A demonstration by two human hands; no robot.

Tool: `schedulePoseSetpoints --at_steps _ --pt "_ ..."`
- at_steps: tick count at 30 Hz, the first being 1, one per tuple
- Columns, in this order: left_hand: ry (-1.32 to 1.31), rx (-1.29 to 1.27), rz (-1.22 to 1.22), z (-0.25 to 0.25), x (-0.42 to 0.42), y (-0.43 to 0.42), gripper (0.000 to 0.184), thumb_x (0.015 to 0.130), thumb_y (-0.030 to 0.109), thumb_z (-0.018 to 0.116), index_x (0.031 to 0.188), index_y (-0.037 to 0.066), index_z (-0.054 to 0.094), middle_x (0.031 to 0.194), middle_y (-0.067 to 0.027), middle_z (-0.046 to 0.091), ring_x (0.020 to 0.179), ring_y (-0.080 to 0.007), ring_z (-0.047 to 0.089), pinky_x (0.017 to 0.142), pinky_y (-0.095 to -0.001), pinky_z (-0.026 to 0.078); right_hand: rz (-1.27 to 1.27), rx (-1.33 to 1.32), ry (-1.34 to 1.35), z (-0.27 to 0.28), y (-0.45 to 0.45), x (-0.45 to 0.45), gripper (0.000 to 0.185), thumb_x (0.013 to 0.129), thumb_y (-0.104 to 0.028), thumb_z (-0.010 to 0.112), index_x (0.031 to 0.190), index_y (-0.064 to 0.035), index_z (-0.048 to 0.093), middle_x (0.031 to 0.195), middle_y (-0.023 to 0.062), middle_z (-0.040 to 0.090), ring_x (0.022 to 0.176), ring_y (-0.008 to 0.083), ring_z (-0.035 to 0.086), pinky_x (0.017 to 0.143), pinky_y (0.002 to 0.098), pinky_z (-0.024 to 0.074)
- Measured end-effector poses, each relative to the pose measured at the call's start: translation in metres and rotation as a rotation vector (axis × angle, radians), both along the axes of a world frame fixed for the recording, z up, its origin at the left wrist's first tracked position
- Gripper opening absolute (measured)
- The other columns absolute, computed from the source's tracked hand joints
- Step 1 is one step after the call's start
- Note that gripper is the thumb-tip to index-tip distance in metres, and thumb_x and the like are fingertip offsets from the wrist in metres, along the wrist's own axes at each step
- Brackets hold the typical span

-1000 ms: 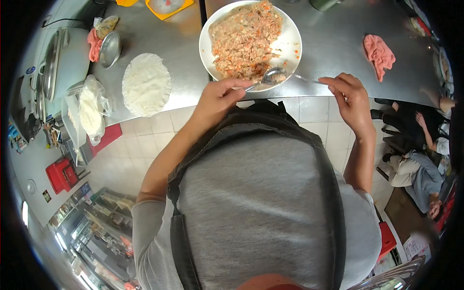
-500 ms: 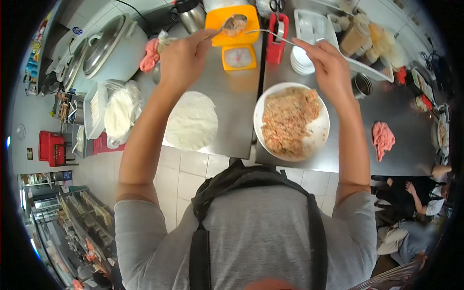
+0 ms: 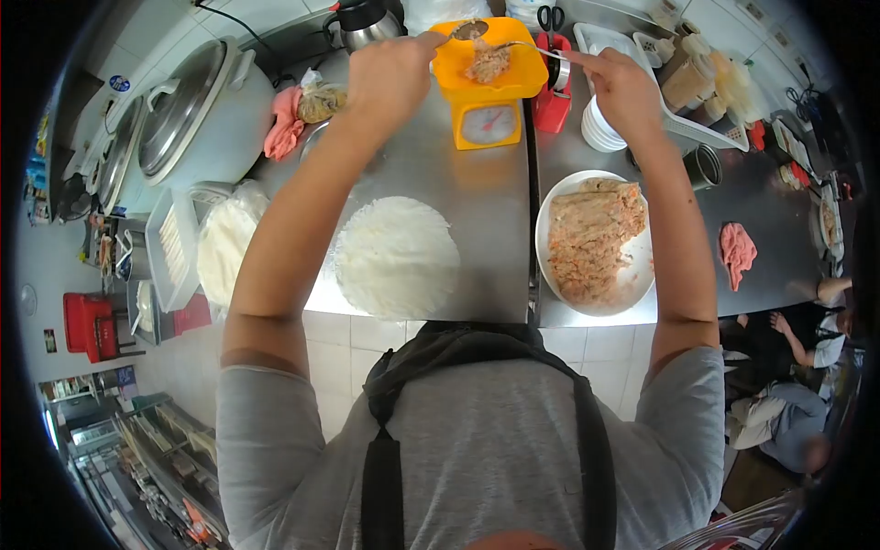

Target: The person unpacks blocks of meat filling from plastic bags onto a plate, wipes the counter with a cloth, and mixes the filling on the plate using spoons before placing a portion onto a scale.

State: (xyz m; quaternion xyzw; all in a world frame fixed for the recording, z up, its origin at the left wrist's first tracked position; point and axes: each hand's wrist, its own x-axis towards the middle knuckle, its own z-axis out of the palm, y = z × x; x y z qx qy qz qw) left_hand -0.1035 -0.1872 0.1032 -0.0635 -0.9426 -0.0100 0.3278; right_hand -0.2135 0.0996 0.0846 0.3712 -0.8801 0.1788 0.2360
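Note:
My left hand (image 3: 392,81) is closed around the handle of a spoon (image 3: 470,30), whose bowl is over the yellow tray of a kitchen scale (image 3: 486,126). A clump of minced filling (image 3: 488,62) lies on that tray. From the right, my right hand (image 3: 621,92) grips a thin metal utensil (image 3: 541,49); its tip reaches the filling, and I cannot tell its exact kind. Nearer my body, a round white dough sheet (image 3: 399,257) lies flat on the steel table. To its right stands a white bowl (image 3: 547,266) with a large mass of minced filling (image 3: 591,238).
Large lidded pots (image 3: 197,119) stand at the left, near a pink cloth (image 3: 285,124). A bag of dough sheets (image 3: 229,243) sits left of my forearm. Scissors (image 3: 551,18), stacked white cups (image 3: 600,128) and a pink rag (image 3: 736,255) are on the right. People sit beyond.
The spoon in my left hand has shifted toward the tray's back edge, and the filling clump now shows below it. The whole view has shifted, moving the table things to the right.

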Motion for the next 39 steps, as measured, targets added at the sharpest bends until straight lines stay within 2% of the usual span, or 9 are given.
schedulePoseSetpoints --at_steps 6,11,15,21,24,26,29,35,39 --pt "-0.127 0.173 -0.029 -0.004 -0.005 -0.006 0.025 0.09 0.019 0.058 0.112 0.022 0.07 0.072 -0.0133 0.067 0.068 -0.0313 0.066 0.061 -0.0441 0.051 0.026 0.111 0.181 0.022 0.001 -0.001 0.03 0.085 -0.008 0.061 0.108 -0.0226 0.073 0.075 0.0075 0.057 0.077 0.0276 0.06 0.066 0.0403 0.0482" --pt "-0.169 -0.027 0.111 -0.005 -0.01 -0.003 0.028 0.088 0.018 0.058 0.113 0.022 0.069 0.079 -0.0119 0.069 0.07 -0.0328 0.067 0.062 -0.0445 0.053 0.007 0.274 0.259 0.015 -0.011 -0.009 0.031 0.076 -0.008 0.063 0.102 -0.0208 0.075 0.082 0.0049 0.062 0.086 0.0242 0.062 0.074 0.0381 0.0481" --pt "-0.307 -0.063 0.186 -0.017 -0.008 0.004 0.027 0.088 0.018 0.058 0.113 0.021 0.069 0.082 -0.0115 0.07 0.074 -0.0325 0.068 0.065 -0.0445 0.053 0.064 0.212 0.242 0.005 -0.014 -0.017 0.027 0.083 -0.009 0.062 0.103 -0.0197 0.074 0.076 0.0078 0.057 0.078 0.0272 0.059 0.07 0.0408 0.0477" --pt "-0.435 0.418 0.187 -0.027 -0.018 0.009 0.023 0.088 0.02 0.06 0.106 0.016 0.073 0.084 -0.0117 0.071 0.085 -0.0263 0.07 0.072 -0.0406 0.053 0.059 0.143 0.024 -0.003 -0.006 -0.021 0.027 0.087 -0.01 0.059 0.108 -0.0197 0.073 0.08 0.0082 0.058 0.082 0.0276 0.059 0.072 0.0411 0.0474" --pt "-0.556 0.809 0.095 -0.026 -0.025 -0.005 0.023 0.087 0.021 0.063 0.106 0.012 0.074 0.078 -0.0074 0.071 0.072 -0.0181 0.066 0.064 -0.0336 0.05 0.032 0.079 -0.094 -0.005 -0.002 -0.021 0.027 0.09 -0.011 0.058 0.111 -0.0198 0.072 0.082 0.0082 0.059 0.082 0.0277 0.059 0.071 0.0412 0.0463" --pt "-0.715 1.232 0.087 -0.013 -0.021 -0.007 0.029 0.089 0.017 0.062 0.114 0.003 0.068 0.064 0.0078 0.046 0.053 -0.0023 0.033 0.047 -0.0196 0.026 0.048 0.021 -0.18 -0.002 0.0 -0.02 0.028 0.091 -0.011 0.057 0.114 -0.0206 0.07 0.083 0.0085 0.059 0.08 0.0272 0.059 0.071 0.0401 0.0454" --pt "-0.697 1.398 0.046 -0.006 -0.021 -0.013 0.03 0.089 0.017 0.062 0.115 0.004 0.068 0.062 0.0092 0.041 0.05 -0.0007 0.028 0.045 -0.02 0.018 0.066 -0.091 -0.268 -0.005 0.006 -0.026 0.035 0.09 -0.007 0.052 0.114 -0.0227 0.071 0.087 0.007 0.062 0.081 0.0272 0.061 0.073 0.0397 0.0489" --pt "-0.55 1.105 -0.121 0.016 -0.007 -0.027 0.028 0.086 0.017 0.066 0.111 0.007 0.072 0.073 0.0073 0.057 0.063 -0.0027 0.045 0.055 -0.0193 0.033 0.129 -0.187 -0.24 0.015 0.015 -0.003 0.037 0.092 -0.009 0.057 0.125 -0.0236 0.066 0.073 0.0047 0.047 0.067 0.019 0.047 0.066 0.0276 0.0398" --pt "-0.655 1.15 -0.115 0.037 0.053 -0.041 0.028 0.087 0.018 0.066 0.113 0.007 0.071 0.082 0.0063 0.063 0.065 -0.0037 0.045 0.06 -0.0192 0.036 0.179 -0.157 -0.343 0.025 0.01 0.043 0.04 0.087 -0.005 0.06 0.121 -0.0259 0.068 0.085 0.0063 0.062 0.077 0.0232 0.061 0.072 0.0363 0.0476"
